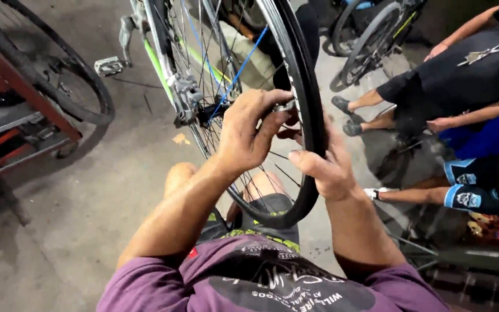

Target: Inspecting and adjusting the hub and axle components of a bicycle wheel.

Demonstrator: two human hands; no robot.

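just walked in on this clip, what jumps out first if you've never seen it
Dead centre, a black bicycle tyre on its spoked wheel fills the view. The left hand reaches in around the rim among the spokes, and the right hand grips the tyre's outer edge. At right, other people sit on the concrete floor.

The bicycle wheel (pixel 249 110) stands upright directly before the seated person, its lower edge between the knees. The left hand (pixel 248 132) reaches in among the spokes (pixel 215 69) near the hub (pixel 203 110); the right hand (pixel 326 169) sits on the tyre (pixel 307 98) at the wheel's right edge. A pedal (pixel 109 66) projects left of the frame. Further left, a loose tyre (pixel 70 81) leans against a rack (pixel 12 115). To the right, other people (pixel 463 86) sit on the floor (pixel 88 214). Behind them, more bicycles (pixel 371 34) stand.
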